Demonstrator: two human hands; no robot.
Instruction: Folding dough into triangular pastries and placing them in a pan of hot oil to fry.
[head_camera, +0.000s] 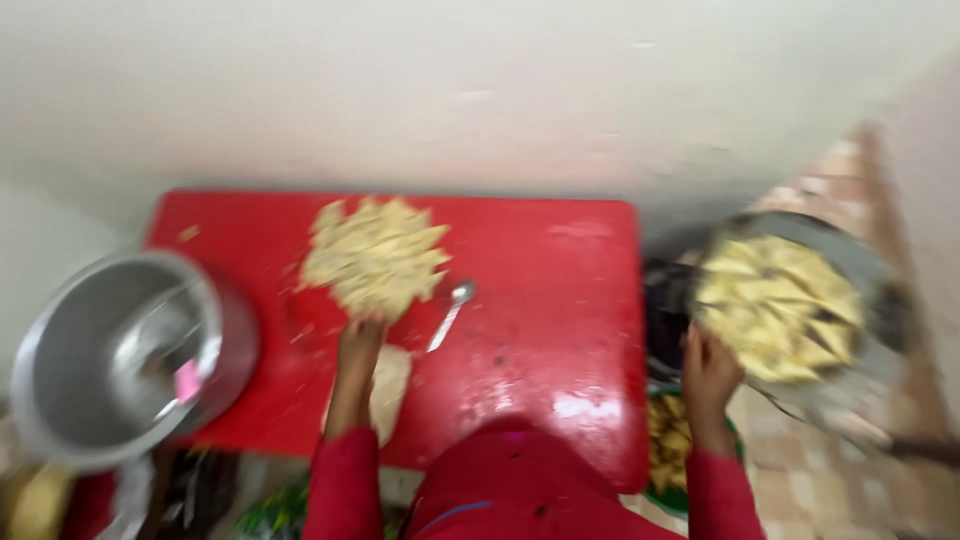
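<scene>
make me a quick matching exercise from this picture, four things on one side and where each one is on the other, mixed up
Things:
1. steel bowl
2. spoon
3. left hand
4. right hand

Places:
A. on the rim of the round tray of pale pieces
B. at the red table's left edge
C. at the pile of pale pieces on the table
D. flat on the table, right of that pile

Pairs: 1-B, 2-D, 3-C, 4-A

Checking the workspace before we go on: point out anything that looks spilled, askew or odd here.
Pale crumbs lie scattered on the red table beside the pile of pastry pieces. The steel bowl overhangs the table's left edge. A spoon lies loose by the pile. The blur hides finer detail.
</scene>
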